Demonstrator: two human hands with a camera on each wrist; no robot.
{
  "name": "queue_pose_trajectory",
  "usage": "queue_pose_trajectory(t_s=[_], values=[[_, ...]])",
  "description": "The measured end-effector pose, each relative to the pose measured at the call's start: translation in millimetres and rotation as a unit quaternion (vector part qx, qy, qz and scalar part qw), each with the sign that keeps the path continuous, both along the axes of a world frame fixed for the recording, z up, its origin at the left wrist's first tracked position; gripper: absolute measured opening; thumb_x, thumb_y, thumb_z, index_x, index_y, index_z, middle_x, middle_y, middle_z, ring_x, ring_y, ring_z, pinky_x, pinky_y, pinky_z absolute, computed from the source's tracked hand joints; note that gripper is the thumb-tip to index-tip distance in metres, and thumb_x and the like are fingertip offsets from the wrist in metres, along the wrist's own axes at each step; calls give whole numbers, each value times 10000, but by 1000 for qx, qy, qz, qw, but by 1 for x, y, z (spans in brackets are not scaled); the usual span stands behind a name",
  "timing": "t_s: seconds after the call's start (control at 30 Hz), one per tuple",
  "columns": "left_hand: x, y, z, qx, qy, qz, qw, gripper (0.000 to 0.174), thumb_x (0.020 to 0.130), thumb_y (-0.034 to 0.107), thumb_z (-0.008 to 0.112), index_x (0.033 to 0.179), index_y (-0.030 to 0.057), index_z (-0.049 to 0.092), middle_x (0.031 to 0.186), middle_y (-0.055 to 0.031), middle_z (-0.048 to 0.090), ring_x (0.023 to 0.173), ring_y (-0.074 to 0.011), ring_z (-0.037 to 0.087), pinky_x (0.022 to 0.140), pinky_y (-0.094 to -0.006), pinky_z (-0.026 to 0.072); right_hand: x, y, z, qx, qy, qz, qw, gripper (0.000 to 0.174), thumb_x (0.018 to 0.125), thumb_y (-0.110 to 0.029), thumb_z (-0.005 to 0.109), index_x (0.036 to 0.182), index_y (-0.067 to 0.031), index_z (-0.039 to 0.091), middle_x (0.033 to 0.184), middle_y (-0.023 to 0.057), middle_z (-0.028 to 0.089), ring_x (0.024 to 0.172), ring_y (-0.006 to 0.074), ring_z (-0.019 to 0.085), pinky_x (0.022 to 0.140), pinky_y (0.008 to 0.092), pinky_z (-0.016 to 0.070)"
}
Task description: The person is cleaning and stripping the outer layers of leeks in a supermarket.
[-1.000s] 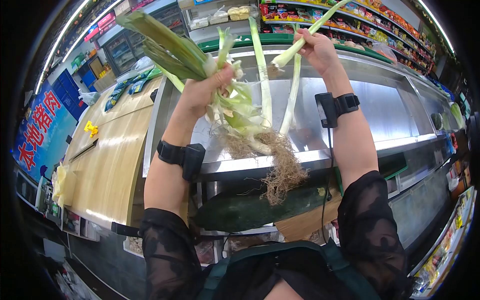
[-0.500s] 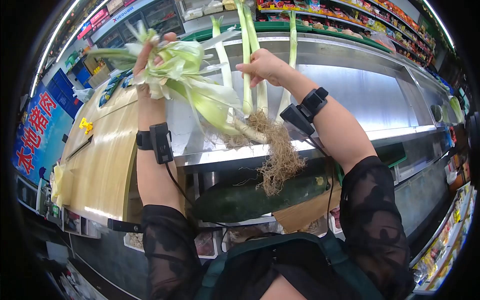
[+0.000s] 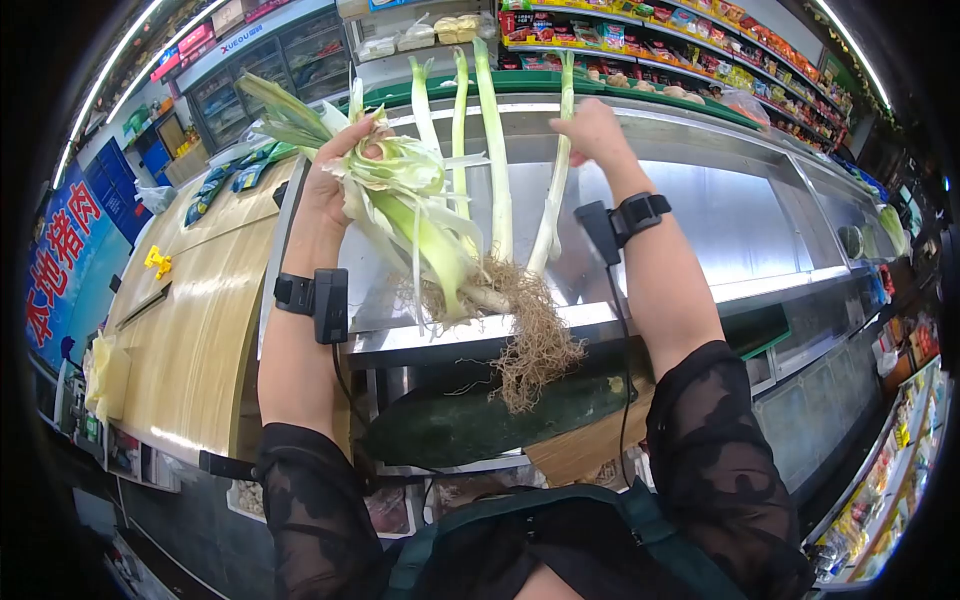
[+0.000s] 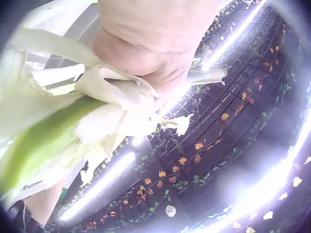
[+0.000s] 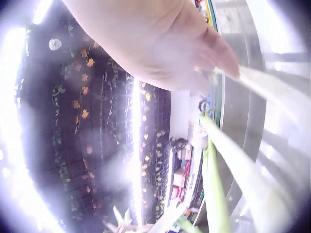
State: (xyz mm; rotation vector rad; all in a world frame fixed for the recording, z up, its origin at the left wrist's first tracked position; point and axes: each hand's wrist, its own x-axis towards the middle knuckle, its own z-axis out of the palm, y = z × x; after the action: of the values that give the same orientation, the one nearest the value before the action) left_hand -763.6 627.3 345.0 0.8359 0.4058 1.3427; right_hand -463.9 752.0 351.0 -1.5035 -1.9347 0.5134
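My left hand (image 3: 332, 185) grips a loose bunch of pale green leek leaves (image 3: 400, 172), their torn ends hanging down over the metal counter. These same leaves (image 4: 53, 141) spill below the palm in the left wrist view. Several trimmed leeks stand side by side, tops away from me, among them a middle leek (image 3: 494, 150). At the rightmost leek (image 3: 552, 205), my right hand (image 3: 598, 135) pinches the upper stalk between thumb and fingers. A tangle of brown roots (image 3: 540, 345) droops over the counter's front edge.
The metal counter (image 3: 700, 215) has a raised front rim. To the left stands a wooden table (image 3: 190, 330) with a yellow object (image 3: 158, 262) on it. A dark green winter melon (image 3: 450, 425) lies below the rim. Packed shelves (image 3: 640, 45) line the back.
My right hand lowered a raised leek among the others, let go of it and moved right to the rightmost leek. My left hand swung left with the leaves, then slightly back to the right.
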Motion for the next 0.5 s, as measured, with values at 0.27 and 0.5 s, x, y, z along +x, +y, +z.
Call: queue_pose_trajectory(t_s=[0.27,0.5], values=[[-9,12,-8,-41,7,62,997,102,874,106,605,924,22,575,721,-66,625,554,-144,605,525,-257,518,-9,23,-26,-71,150,52,985,255,801,-187,681,785,57,609,691,149,638,557,203,643,461,320,542],[-8,21,-17,25,-18,90,995,113,854,109,625,940,54,577,730,-46,622,612,-167,624,595,-307,554,-34,-40,20,7,302,200,932,359,899,-249,602,1142,-36,447,630,22,521,419,74,457,355,239,399]])
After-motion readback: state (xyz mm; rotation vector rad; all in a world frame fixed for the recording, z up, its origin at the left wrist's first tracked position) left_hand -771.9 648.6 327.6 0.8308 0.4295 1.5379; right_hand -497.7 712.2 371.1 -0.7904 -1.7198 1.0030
